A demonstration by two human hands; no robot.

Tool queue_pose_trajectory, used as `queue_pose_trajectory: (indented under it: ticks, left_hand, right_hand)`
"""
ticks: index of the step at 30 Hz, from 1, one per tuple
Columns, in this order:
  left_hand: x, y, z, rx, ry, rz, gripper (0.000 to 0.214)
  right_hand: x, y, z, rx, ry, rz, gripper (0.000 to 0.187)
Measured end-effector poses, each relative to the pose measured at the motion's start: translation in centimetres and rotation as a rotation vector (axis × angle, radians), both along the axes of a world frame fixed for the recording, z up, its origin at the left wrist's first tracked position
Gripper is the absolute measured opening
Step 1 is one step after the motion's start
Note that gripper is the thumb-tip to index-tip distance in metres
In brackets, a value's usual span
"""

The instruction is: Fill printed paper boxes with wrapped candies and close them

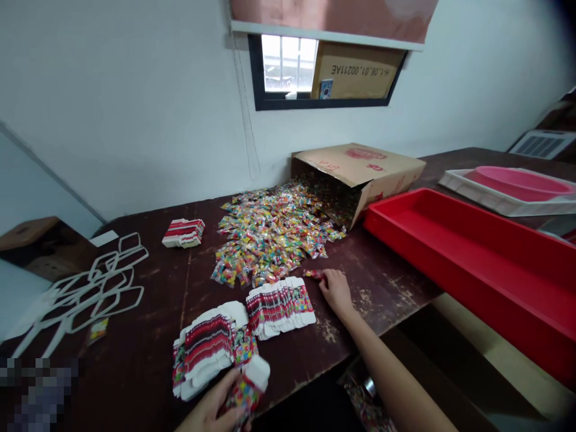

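**Left hand (213,405) wrapped round a carton, right hand (335,289) out at a red packet!**

Right at the bottom edge, close to the camera, it's the left hand with its grip closed on a printed carton (246,393), white end pointing up and away. Just beyond it, a fat row of cartons (207,343) sits on the dark counter (164,288), and tucked against its right side, a second row (279,306), red and white edges packed tight.

Over to the right hand, reaching across the counter! Fingertips meet one end of the small red packet (312,273), just past that second row; whether they pinch it or only touch it, I can't tell.

Behind, what a spread: a glittering heap of candy bags (265,237), running back into the mouth of a cardboard box (378,165) lying on its side. Left of the heap, a smaller stack of cartons (183,233); farther left, white loops (105,282) with one lone candy bag (98,330) just beside them. And on the right flank, a long red tray (472,264) comes up close to the box.
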State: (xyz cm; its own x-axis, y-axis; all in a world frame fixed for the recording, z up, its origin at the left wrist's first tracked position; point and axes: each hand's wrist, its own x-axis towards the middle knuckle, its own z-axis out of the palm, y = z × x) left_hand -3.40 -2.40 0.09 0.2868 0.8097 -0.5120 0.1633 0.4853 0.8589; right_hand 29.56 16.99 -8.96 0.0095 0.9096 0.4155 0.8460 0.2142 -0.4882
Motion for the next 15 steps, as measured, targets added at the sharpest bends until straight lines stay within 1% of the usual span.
queue_pose_trajectory:
  ticks: [2,3,5,7,9,11,12,13,15]
  left_hand:
    - [1.9,0.4,-0.1,-0.069,-0.058,0.122,0.066]
    - [2.9,0.7,-0.3,-0.080,-0.088,0.142,0.071]
    - [4.8,1.3,-0.9,-0.098,-0.158,0.129,0.071]
    - [6.3,1.8,-1.8,-0.114,-0.227,0.084,0.064]
    - [7.2,2.1,-2.6,-0.118,-0.270,0.048,0.059]
    - [7.6,2.3,-3.1,-0.105,-0.280,0.035,0.059]
    - [7.6,2.4,-3.2,-0.097,-0.277,0.033,0.060]
    - [7.6,2.4,-3.2,-0.090,-0.270,0.035,0.060]
    - [7.3,2.5,-3.1,-0.082,-0.250,0.044,0.060]
  right_hand:
    - [0.6,-3.3,-0.8,0.001,-0.019,-0.004,0.019]
    - [0.8,-5.1,-1.1,0.001,-0.026,-0.009,0.019]
    - [1.0,-8.7,-1.7,0.001,-0.034,-0.018,0.020]
    - [1.0,-12.0,-2.1,0.008,-0.052,0.002,0.024]
    - [0.8,-14.6,-2.4,0.015,-0.096,0.072,0.038]
    - [0.7,-16.5,-2.4,0.010,-0.143,0.178,0.055]
    - [0.6,-17.2,-2.4,0.002,-0.147,0.228,0.057]
    - [0.6,-17.7,-2.4,-0.013,-0.128,0.276,0.053]
    - [0.3,-18.4,-2.0,-0.058,-0.025,0.362,0.038]
